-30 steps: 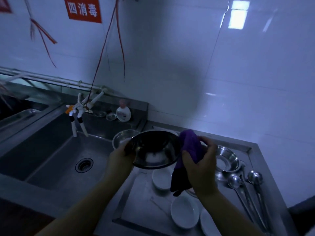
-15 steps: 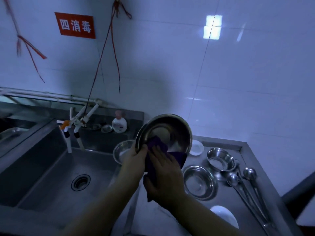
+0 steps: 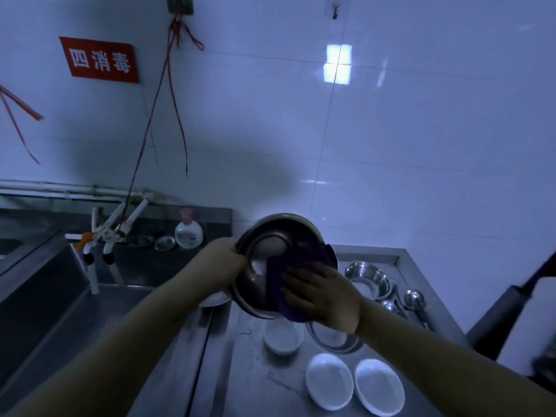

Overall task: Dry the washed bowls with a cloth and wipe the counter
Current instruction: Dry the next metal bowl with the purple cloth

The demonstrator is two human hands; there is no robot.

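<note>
I hold a steel bowl (image 3: 264, 266) up on edge above the counter (image 3: 249, 380), one face turned toward me. My left hand (image 3: 222, 260) grips its left rim. My right hand (image 3: 325, 299) lies flat on a purple cloth (image 3: 301, 260) and presses it against the bowl's lower right part. The cloth wraps over the right rim and hangs a little below my palm. On the counter below stand three white bowls (image 3: 329, 380), and a steel bowl (image 3: 334, 338) is partly hidden under my right wrist.
Another steel bowl (image 3: 368, 279) and ladles (image 3: 413, 299) lie at the counter's back right. A deep sink (image 3: 60, 311) with white taps (image 3: 105, 245) is on the left, and a soap bottle (image 3: 189, 233) stands on its back ledge. A dark object (image 3: 511, 311) leans at the right edge.
The bowl was turned up on edge to face me. My right hand moved with the cloth from its right rim onto the face, then across to the lower right. The view tilted up.
</note>
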